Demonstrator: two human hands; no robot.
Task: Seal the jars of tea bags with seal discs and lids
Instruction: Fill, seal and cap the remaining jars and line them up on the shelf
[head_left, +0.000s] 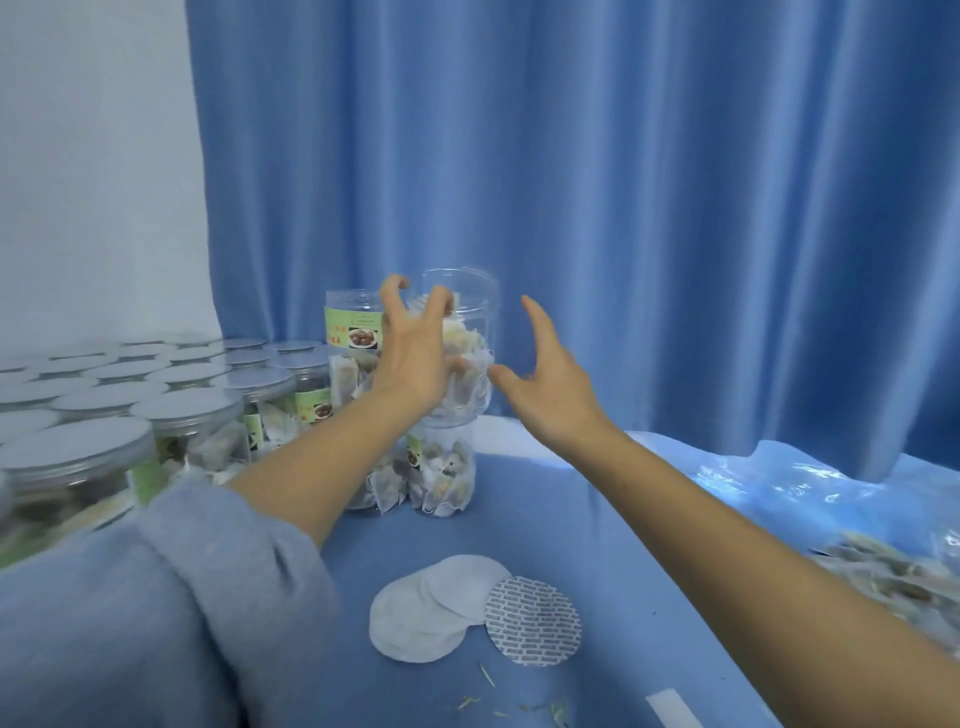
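Left hand (415, 358): gripping the upper open jar (460, 343), fingers curling over its side.
Right hand (545, 384): hovering spread beside it, touching nothing.
Jar: sitting stacked atop another on the desk (649, 571).
Advice: steadying it, lowering near the seal discs (467, 605).

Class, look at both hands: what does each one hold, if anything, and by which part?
The left hand grips the raised open jar by its side wall, fingers curled near the rim. The right hand is open beside it, holding nothing.
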